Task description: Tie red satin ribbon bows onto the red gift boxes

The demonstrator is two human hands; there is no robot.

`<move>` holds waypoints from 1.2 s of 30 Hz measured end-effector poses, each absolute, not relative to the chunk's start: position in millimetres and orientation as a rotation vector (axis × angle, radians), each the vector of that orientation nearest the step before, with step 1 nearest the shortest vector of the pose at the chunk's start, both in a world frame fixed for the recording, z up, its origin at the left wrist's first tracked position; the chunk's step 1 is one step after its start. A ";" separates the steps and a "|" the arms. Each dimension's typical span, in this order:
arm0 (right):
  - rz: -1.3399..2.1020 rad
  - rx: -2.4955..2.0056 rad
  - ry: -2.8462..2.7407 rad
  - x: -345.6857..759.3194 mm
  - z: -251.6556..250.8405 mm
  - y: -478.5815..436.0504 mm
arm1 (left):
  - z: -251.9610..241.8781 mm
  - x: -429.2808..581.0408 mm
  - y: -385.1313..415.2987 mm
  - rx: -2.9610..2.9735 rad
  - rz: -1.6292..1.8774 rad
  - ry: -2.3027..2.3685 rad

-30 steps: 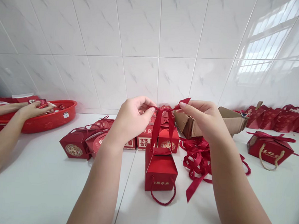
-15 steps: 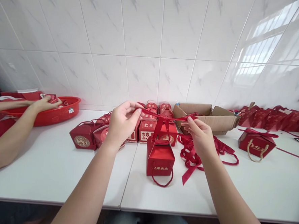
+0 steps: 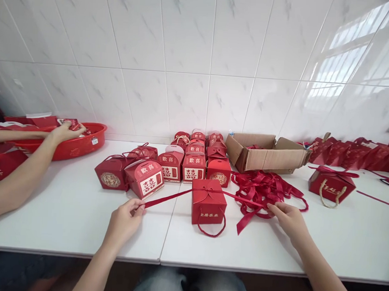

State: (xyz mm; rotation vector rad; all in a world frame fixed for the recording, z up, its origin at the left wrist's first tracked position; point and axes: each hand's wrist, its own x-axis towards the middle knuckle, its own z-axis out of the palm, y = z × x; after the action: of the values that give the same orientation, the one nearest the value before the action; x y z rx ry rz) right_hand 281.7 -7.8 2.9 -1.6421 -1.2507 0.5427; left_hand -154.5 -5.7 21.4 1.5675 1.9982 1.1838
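A small red gift box [image 3: 208, 205] stands upright in front of me, its top flaps folded together and a rope handle hanging down its front. A dark red ribbon [image 3: 168, 198] crosses its top and is stretched out to both sides. My left hand [image 3: 124, 222] pinches one ribbon end, low over the table to the left of the box. At the other end, my right hand [image 3: 287, 217] pinches the ribbon, just in front of a tangled heap of loose ribbons [image 3: 264, 189]. Neither hand touches the box.
Several red boxes [image 3: 194, 163] stand in rows behind, with more [image 3: 111, 175] to the left. An open cardboard carton [image 3: 272, 159] is at the wall. A bow-topped box [image 3: 331, 187] sits right. Another person's hands [image 3: 65, 133] work over a red basin [image 3: 79, 147] at left.
Both hands have moved down and apart, pulling the ribbon from above the box to across its top. The box's upper flaps have come together. The other person's hands have shifted slightly.
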 end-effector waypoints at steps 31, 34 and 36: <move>1.047 -1.277 -1.823 198.6 83.7 62.1 | 75.8 -44.0 34.5 1.770 1.078 1.584; 1.268 -1.336 -1.918 198.1 69.3 67.7 | 73.5 -40.1 41.8 1.603 0.917 1.467; 1.328 -1.272 -1.998 201.8 68.1 62.9 | 71.0 -41.5 42.7 1.527 0.848 1.334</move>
State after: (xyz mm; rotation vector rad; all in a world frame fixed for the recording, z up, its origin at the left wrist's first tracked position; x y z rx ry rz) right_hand 201.8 62.9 68.1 -1.2721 -1.9977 1.3280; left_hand -41.5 42.7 71.0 1.5270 1.3339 0.8483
